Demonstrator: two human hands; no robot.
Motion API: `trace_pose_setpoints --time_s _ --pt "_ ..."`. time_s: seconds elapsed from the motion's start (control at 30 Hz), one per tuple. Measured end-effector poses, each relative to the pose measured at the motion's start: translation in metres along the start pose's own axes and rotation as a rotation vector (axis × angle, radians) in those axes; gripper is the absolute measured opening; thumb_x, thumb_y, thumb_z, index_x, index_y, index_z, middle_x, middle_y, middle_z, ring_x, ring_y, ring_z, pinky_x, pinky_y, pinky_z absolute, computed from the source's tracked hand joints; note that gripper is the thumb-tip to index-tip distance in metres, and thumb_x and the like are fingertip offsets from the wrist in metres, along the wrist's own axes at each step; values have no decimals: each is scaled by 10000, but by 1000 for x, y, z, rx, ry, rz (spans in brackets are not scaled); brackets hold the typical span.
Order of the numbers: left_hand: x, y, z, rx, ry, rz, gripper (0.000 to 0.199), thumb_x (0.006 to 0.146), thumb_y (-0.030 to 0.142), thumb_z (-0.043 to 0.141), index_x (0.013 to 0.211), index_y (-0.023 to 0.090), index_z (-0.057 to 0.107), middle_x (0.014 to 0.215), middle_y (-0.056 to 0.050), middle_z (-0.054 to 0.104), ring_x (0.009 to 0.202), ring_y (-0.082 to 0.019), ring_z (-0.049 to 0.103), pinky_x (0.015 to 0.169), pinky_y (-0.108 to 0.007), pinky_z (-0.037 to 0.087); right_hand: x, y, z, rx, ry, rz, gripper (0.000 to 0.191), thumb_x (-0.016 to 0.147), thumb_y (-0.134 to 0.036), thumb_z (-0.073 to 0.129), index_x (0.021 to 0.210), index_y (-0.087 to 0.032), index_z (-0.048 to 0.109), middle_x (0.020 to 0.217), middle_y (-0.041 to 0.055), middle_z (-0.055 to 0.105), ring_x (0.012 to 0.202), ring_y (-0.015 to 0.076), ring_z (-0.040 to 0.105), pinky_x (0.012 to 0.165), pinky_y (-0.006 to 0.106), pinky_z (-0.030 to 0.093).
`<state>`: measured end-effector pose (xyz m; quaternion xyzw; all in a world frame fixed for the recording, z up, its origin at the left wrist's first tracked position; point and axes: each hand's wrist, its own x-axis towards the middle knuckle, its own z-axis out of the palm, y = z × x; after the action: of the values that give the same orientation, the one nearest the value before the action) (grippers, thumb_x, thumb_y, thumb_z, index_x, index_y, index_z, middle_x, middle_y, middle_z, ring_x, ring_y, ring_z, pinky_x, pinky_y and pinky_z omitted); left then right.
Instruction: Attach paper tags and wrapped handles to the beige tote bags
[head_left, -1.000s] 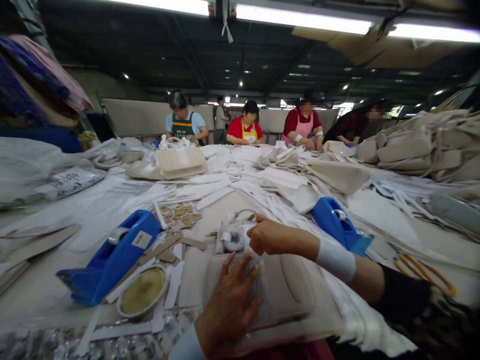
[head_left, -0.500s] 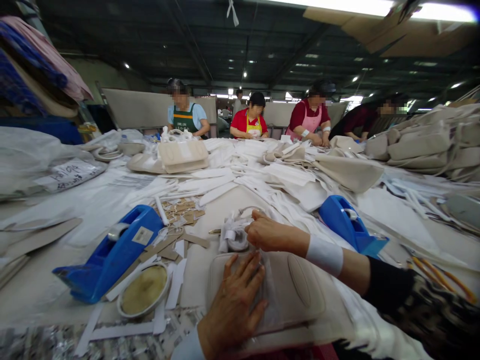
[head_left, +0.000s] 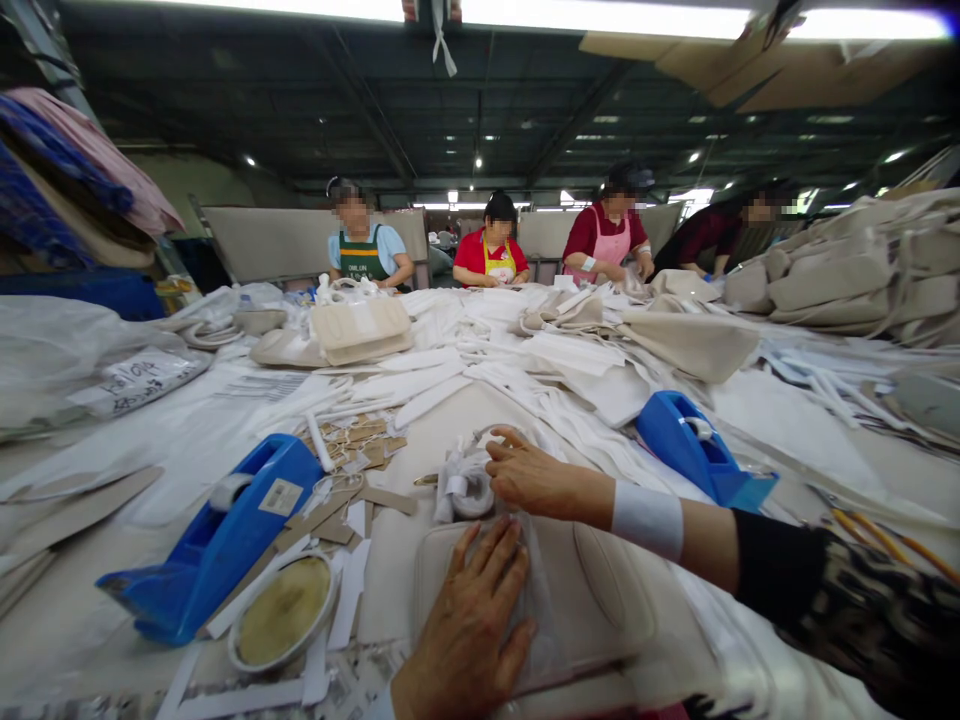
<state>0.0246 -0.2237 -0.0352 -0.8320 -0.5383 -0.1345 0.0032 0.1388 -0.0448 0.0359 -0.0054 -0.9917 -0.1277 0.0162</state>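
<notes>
A flat cream padded bag (head_left: pixel 600 590) lies near the close edge of the bench (head_left: pixel 442 420), right in front of the person, with a clear plastic sheet (head_left: pixel 544 610) over part of it. The left hand (head_left: pixel 465 630) lies on the plastic with its fingers (head_left: pixel 495 560) spread open, not gripping, so it looks like it is pressing down to keep the sheet from sliding. The right hand (head_left: pixel 536 480) is curled a bit just past the top of the bag, next to a small white wrapped bundle (head_left: pixel 465 490). I cannot tell if its fingers are holding anything. A blue tape dispenser (head_left: pixel 217 540) sits to the left and a second blue tape dispenser (head_left: pixel 697 450) to the right, likely so each is easy to reach. A round tin of yellow paste (head_left: pixel 283 610) and brown card tags (head_left: pixel 360 435) lie close by. White cloth strips (head_left: pixel 427 400) fill the middle of the bench, and cream bags (head_left: pixel 832 280) are piled at the far right corner. Other people (head_left: pixel 491 250) work across the far edge under long bright lights (head_left: pixel 600 18)
</notes>
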Motion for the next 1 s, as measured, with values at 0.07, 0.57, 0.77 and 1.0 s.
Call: trace_pose_setpoints --time_s 0.07,0.57,0.77,1.0 --pt "-1 0 0 -1 -7 -1 625 882 302 523 1462 205 314 1600 -41 156 1475 -256 119 1210 -532 154 -1 4 1 -18 11 24 141 842 -284 656 769 -165 681 857 66 655 1029 265 483 1097 457 175" --pt "-4 -1 -2 -14 7 6 635 863 278 538 1456 216 320 1598 -32 164 1471 -257 142 1196 -551 188 -16 28 1 142 292 847 98 877 -146 503 932 -144 585 1005 112 607 985 249 541 902 429 381" --pt "-5 -2 0 -56 46 -18 657 828 269 580 1440 229 346 1593 -24 192 1462 -296 154 1189 -564 197 -87 -35 27 448 563 959 372 874 -340 539 1213 -187 534 1238 124 546 1189 278 489 1011 431 397" --pt "-10 -23 23 -52 415 -86 470 851 194 536 1312 250 466 1491 -61 399 1380 -271 330 1097 -467 394 -103 -72 72 853 509 1178 653 861 -514 456 1401 -147 418 1439 125 468 1355 293 399 1157 455 279"
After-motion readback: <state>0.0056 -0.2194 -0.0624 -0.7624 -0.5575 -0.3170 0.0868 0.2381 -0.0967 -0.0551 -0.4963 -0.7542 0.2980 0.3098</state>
